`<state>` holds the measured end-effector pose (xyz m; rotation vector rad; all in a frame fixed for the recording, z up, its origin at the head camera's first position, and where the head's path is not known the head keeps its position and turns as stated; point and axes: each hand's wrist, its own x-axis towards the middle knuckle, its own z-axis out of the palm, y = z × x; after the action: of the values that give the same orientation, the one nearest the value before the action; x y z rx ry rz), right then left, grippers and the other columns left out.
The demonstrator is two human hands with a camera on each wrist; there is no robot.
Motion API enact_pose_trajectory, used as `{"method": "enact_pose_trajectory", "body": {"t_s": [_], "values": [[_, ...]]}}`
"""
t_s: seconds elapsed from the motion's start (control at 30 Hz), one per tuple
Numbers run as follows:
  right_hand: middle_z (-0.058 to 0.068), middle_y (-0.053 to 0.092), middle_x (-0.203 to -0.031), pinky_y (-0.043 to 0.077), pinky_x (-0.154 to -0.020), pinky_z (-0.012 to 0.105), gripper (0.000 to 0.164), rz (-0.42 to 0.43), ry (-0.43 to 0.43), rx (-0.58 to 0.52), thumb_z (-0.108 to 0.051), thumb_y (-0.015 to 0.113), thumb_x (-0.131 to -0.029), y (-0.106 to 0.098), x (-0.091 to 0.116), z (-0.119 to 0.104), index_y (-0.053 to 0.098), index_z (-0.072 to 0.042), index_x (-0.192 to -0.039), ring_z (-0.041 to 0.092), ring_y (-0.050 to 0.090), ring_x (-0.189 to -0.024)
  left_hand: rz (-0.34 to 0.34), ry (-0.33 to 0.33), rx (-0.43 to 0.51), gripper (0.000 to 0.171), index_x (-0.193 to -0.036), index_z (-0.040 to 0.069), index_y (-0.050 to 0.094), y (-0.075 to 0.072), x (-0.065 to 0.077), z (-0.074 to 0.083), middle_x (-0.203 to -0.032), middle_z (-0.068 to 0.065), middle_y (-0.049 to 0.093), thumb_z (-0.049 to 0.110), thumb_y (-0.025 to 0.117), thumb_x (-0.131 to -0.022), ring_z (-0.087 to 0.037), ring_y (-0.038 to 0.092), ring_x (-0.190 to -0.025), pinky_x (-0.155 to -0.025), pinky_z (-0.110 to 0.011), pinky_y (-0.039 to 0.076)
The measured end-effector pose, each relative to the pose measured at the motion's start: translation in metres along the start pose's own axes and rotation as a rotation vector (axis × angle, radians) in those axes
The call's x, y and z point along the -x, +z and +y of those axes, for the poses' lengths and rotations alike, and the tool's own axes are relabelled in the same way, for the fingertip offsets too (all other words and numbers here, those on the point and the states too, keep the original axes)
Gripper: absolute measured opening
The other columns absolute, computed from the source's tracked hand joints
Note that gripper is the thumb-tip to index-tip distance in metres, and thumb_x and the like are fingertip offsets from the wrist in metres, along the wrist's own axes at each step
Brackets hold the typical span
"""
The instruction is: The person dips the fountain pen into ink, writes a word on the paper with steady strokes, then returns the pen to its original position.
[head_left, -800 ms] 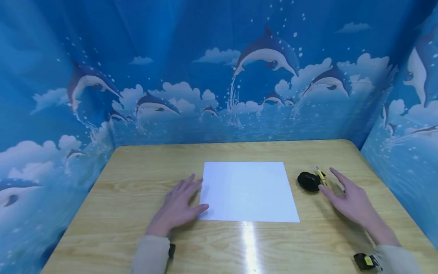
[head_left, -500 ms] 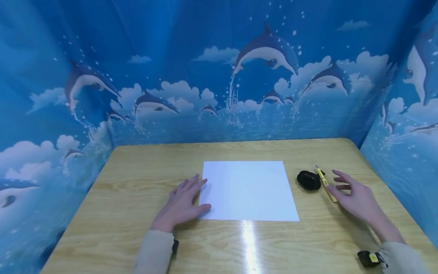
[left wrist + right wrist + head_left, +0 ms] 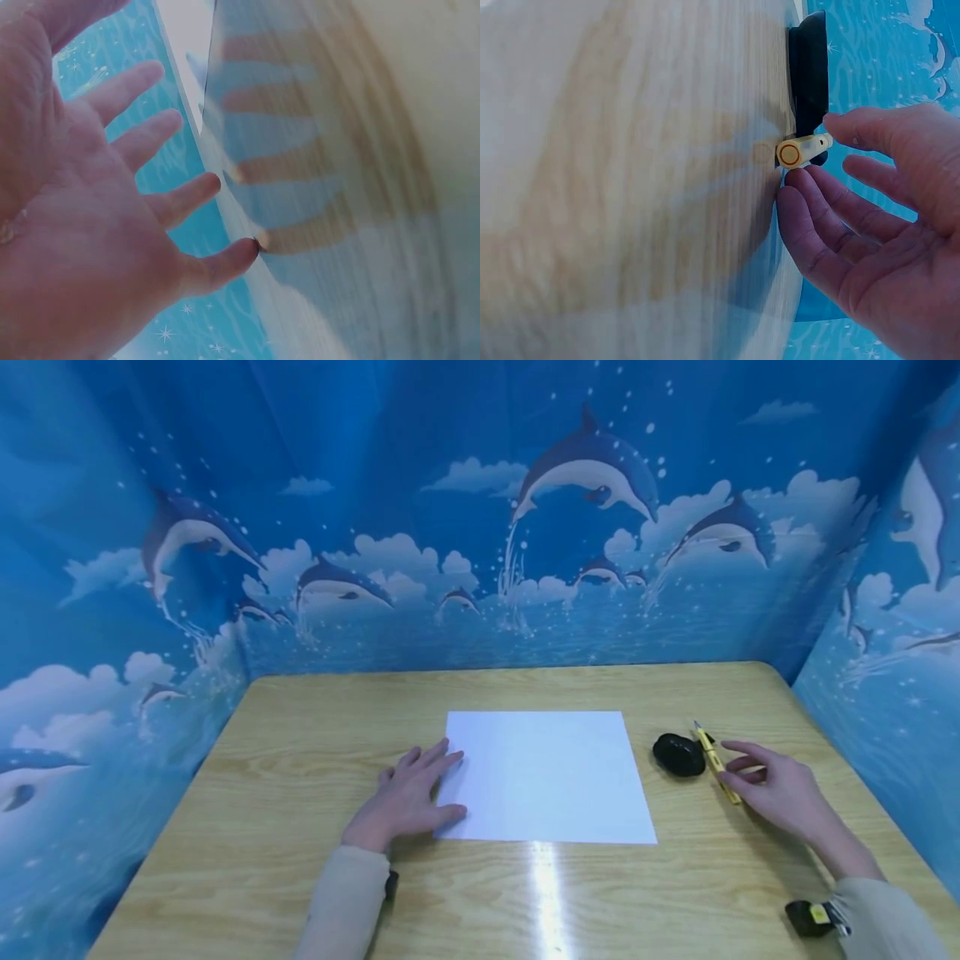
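A white sheet of paper (image 3: 547, 777) lies on the table, and my left hand (image 3: 405, 802) is spread at its left edge with the fingertips over the paper. The left wrist view shows that palm and spread fingers, with a fingertip near the surface. On the right lies a slim yellow pen-shaped tool (image 3: 711, 753) with a pointed grey tip; its round end (image 3: 789, 155) shows in the right wrist view. My right hand (image 3: 780, 789) is beside it, fingers loosely bent, thumb at its side. No firm grip is visible. A glossy black rounded object (image 3: 678, 755) sits just left of the tool.
The light wooden table (image 3: 480, 893) has a bright reflection below the paper. Blue dolphin-print curtains (image 3: 420, 518) stand behind it and at both sides. Small black devices, one (image 3: 808, 918) at the right wrist, are strapped to the sleeves.
My left hand has slid a little right, further over the paper's edge. The right hand has drawn slightly right and its fingers have bent inward beside the yellow tool.
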<state>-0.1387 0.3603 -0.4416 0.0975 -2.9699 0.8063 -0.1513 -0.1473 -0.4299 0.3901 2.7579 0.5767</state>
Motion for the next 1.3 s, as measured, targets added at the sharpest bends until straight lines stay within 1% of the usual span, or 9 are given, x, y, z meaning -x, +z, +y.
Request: {"method": "enact_pose_trajectory", "body": {"t_s": [0.1, 0.27, 0.37, 0.5, 0.77, 0.9, 1.07, 1.2, 1.3], "values": [[0.025, 0.075, -0.106, 0.051, -0.062, 0.019, 0.054, -0.021, 0.009, 0.002, -0.022, 0.074, -0.094, 0.000, -0.003, 0.001, 0.056, 0.006, -0.137, 0.034, 0.076, -0.085, -0.004, 0.008, -0.003, 0.076, -0.157, 0.031, 0.042, 0.000, -0.001, 0.001, -0.171, 0.001, 0.025, 0.052, 0.071, -0.090, -0.046, 0.019, -0.156, -0.113, -0.081, 0.019], [0.024, 0.075, -0.105, 0.051, -0.062, 0.020, 0.054, -0.041, 0.012, 0.004, -0.020, 0.074, -0.093, 0.001, -0.008, 0.002, 0.056, 0.006, -0.138, 0.035, 0.076, -0.087, -0.013, 0.001, -0.031, 0.072, -0.154, 0.031, 0.047, 0.002, -0.001, 0.002, -0.170, 0.001, 0.029, 0.050, 0.072, -0.090, -0.045, 0.019, -0.156, -0.115, -0.080, 0.018], [0.024, 0.075, -0.104, 0.051, -0.062, 0.021, 0.055, -0.053, 0.014, 0.008, -0.019, 0.074, -0.093, 0.001, -0.009, 0.002, 0.055, 0.006, -0.138, 0.037, 0.076, -0.088, -0.017, -0.005, -0.040, 0.071, -0.153, 0.032, 0.048, 0.003, 0.000, 0.002, -0.169, 0.001, 0.030, 0.050, 0.073, -0.089, -0.044, 0.018, -0.157, -0.116, -0.078, 0.016], [0.023, 0.075, -0.102, 0.051, -0.062, 0.021, 0.056, -0.056, 0.009, 0.010, -0.017, 0.074, -0.091, 0.001, -0.011, 0.002, 0.055, 0.006, -0.138, 0.037, 0.076, -0.088, -0.010, -0.005, -0.041, 0.071, -0.153, 0.030, 0.049, 0.003, 0.002, 0.003, -0.169, -0.001, 0.032, 0.049, 0.074, -0.089, -0.045, 0.019, -0.157, -0.116, -0.078, 0.017], [0.016, 0.076, -0.095, 0.051, -0.063, 0.021, 0.056, -0.057, -0.014, 0.022, -0.017, 0.076, -0.090, 0.003, -0.015, 0.002, 0.056, 0.006, -0.137, 0.029, 0.075, -0.082, 0.000, -0.007, -0.029, 0.072, -0.152, 0.028, 0.049, 0.005, 0.002, 0.004, -0.168, -0.002, 0.032, 0.049, 0.075, -0.089, -0.044, 0.019, -0.157, -0.118, -0.077, 0.015], [0.016, 0.075, -0.093, 0.051, -0.062, 0.023, 0.056, -0.066, -0.007, 0.027, -0.015, 0.075, -0.090, 0.003, -0.016, 0.004, 0.055, 0.008, -0.137, 0.028, 0.074, -0.081, 0.002, -0.005, -0.022, 0.072, -0.152, 0.028, 0.050, 0.005, 0.003, 0.003, -0.168, -0.002, 0.033, 0.049, 0.075, -0.088, -0.043, 0.019, -0.157, -0.118, -0.077, 0.015], [0.016, 0.075, -0.092, 0.050, -0.060, 0.022, 0.055, -0.042, -0.001, 0.030, -0.013, 0.075, -0.089, 0.003, -0.015, 0.006, 0.056, 0.008, -0.136, 0.029, 0.074, -0.080, 0.002, -0.003, -0.025, 0.072, -0.152, 0.028, 0.050, 0.006, 0.002, 0.003, -0.168, -0.002, 0.032, 0.050, 0.074, -0.088, -0.043, 0.019, -0.157, -0.118, -0.077, 0.015], [0.017, 0.074, -0.093, 0.049, -0.059, 0.021, 0.053, -0.018, 0.014, 0.031, -0.014, 0.076, -0.089, 0.003, -0.013, 0.007, 0.057, 0.007, -0.135, 0.029, 0.073, -0.080, 0.004, -0.003, -0.029, 0.072, -0.152, 0.028, 0.049, 0.007, 0.001, 0.002, -0.168, -0.002, 0.032, 0.050, 0.074, -0.088, -0.043, 0.019, -0.157, -0.117, -0.077, 0.015], [0.016, 0.074, -0.092, 0.047, -0.059, 0.021, 0.050, 0.011, 0.014, 0.037, -0.015, 0.075, -0.090, 0.003, -0.012, 0.006, 0.060, 0.006, -0.132, 0.022, 0.071, -0.077, 0.002, 0.000, -0.027, 0.072, -0.152, 0.028, 0.049, 0.007, 0.001, 0.000, -0.169, -0.002, 0.032, 0.050, 0.073, -0.089, -0.043, 0.018, -0.157, -0.117, -0.077, 0.015]]}}
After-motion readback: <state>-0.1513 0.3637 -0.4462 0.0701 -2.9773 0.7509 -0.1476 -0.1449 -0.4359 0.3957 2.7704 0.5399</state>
